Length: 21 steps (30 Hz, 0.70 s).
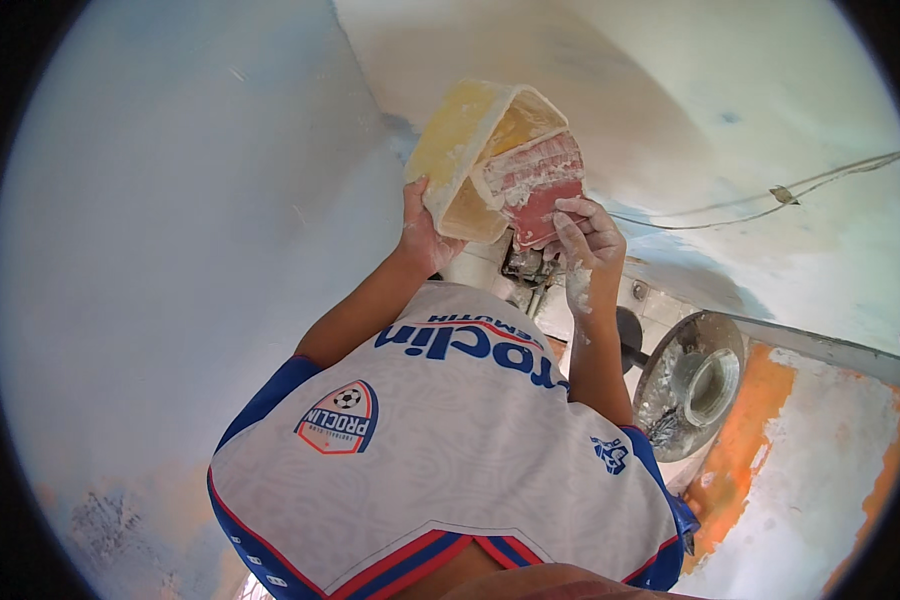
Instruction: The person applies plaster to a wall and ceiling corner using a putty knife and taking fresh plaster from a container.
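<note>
My left hand (425, 225) grips a pale yellow plastic container (455, 120) by its lower left side, tilted with its opening toward the right. A red flat scraper blade (542, 205), caked with white paste across its upper part, rests against the container's opening. My right hand (590, 245) has fingers and thumb pinched on the lower right corner of the blade. White paste coats the fingers of my right hand and smears the container.
A mottled white-blue wall (170, 220) fills the left, meeting another surface (670, 80) behind the container. Cables (740, 205) cross the right. Below are a tiled floor (655, 310), a round dirty metal object (675, 425) and an orange-and-white patched surface (810, 470).
</note>
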Motion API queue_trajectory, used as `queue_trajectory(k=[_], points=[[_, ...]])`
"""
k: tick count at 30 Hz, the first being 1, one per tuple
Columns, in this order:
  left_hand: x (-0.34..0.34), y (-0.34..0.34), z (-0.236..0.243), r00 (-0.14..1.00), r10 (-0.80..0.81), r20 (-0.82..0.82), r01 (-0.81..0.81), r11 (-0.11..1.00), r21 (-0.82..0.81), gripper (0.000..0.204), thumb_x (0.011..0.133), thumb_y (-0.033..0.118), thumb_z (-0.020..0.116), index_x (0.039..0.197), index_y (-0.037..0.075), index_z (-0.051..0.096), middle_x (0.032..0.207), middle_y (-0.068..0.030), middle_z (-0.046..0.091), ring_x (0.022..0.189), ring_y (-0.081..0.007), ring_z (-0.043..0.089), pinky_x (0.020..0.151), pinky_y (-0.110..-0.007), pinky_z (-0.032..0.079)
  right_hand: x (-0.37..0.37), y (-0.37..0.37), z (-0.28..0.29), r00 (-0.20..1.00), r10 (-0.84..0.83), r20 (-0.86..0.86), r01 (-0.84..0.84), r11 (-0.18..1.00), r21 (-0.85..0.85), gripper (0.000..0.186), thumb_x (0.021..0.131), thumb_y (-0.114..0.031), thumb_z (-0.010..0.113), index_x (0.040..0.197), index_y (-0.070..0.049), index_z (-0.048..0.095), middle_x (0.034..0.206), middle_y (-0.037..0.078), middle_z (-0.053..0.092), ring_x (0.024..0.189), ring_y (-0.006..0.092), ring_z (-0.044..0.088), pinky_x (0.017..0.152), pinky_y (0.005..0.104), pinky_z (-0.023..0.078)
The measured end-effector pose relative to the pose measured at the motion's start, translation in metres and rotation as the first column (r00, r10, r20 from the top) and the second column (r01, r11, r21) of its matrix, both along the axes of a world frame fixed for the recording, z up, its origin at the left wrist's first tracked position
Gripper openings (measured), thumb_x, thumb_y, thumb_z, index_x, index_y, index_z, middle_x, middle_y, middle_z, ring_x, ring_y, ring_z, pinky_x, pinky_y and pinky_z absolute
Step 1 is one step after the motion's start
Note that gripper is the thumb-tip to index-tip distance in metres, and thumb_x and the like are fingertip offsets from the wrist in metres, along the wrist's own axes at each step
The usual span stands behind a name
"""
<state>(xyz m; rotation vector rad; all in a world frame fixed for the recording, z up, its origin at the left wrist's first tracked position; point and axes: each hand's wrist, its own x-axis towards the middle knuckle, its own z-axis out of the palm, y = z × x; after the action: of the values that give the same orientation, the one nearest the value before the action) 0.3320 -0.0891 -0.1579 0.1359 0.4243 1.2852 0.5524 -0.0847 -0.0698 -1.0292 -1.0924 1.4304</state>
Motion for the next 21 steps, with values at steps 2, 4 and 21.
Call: queue_trajectory(k=[2, 4, 21], points=[[0.002, -0.003, 0.011, 1.000, 0.004, 0.011, -0.003, 0.999, -0.032, 0.079, 0.096, 0.063, 0.043, 0.158, 0.014, 0.040, 0.156, -0.0104, 0.049, 0.142, -0.0291, 0.050, 0.117, -0.050, 0.042, 0.005, -0.004, 0.012, 0.999, -0.012, 0.036, 0.012, 1.000, 0.000, 0.017, 0.100, -0.003, 0.066, 0.116, 0.001, 0.069, 0.095, 0.007, 0.071, 0.076, 0.0102, 0.066, 0.066, 0.0236, 0.054], [0.007, -0.001, 0.023, 1.000, 0.018, 0.013, -0.016, 0.995, -0.095, 0.077, 0.097, 0.062, 0.042, 0.158, 0.015, 0.040, 0.156, -0.0098, 0.050, 0.142, -0.0289, 0.050, 0.117, -0.050, 0.042, 0.009, -0.004, 0.018, 0.997, -0.030, 0.073, 0.030, 1.000, -0.003, 0.018, 0.099, -0.004, 0.066, 0.117, 0.000, 0.069, 0.095, 0.006, 0.071, 0.079, 0.0103, 0.067, 0.068, 0.0236, 0.055], [0.109, -0.021, 0.078, 0.990, 0.125, 0.061, -0.117, 0.984, -0.132, 0.074, 0.100, 0.062, 0.039, 0.155, 0.013, 0.045, 0.149, -0.0115, 0.056, 0.133, -0.0307, 0.057, 0.109, -0.048, 0.050, 0.134, 0.019, 0.043, 0.492, -0.214, 0.844, -0.527, 0.698, 0.484, 0.046, 0.086, -0.014, 0.075, 0.131, -0.014, 0.071, 0.107, 0.012, 0.075, 0.095, 0.0373, 0.071, 0.085, 0.0426, 0.057]])
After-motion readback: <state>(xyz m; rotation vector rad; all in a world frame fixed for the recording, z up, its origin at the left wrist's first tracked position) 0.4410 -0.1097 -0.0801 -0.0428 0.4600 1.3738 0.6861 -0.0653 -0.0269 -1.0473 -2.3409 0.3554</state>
